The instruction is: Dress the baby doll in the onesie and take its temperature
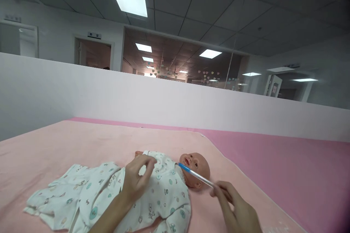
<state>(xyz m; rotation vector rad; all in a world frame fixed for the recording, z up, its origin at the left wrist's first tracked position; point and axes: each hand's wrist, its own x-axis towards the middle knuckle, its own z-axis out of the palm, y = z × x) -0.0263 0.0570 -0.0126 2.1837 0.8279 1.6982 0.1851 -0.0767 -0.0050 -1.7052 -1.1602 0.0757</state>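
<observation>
A baby doll (197, 164) lies on its back, head to the right, dressed in a white patterned baby outfit (172, 193). Over the doll's chest, my left hand (138, 176) is curled with thumb and forefinger pinched together at the cloth. Whether fabric is caught between those fingertips is hidden. My right hand (232, 204), to the right of the doll's head, grips the near end of a slim clear stick (201, 178) with a blue end. The blue end points left, in front of the doll's chin and collar.
Beneath the doll is a peach-coloured sheet (95, 138), with a pink surface (287, 164) showing to the right. A low white partition (164, 102) runs behind. Beyond it are a doorway (94, 54) and a large window (177, 58).
</observation>
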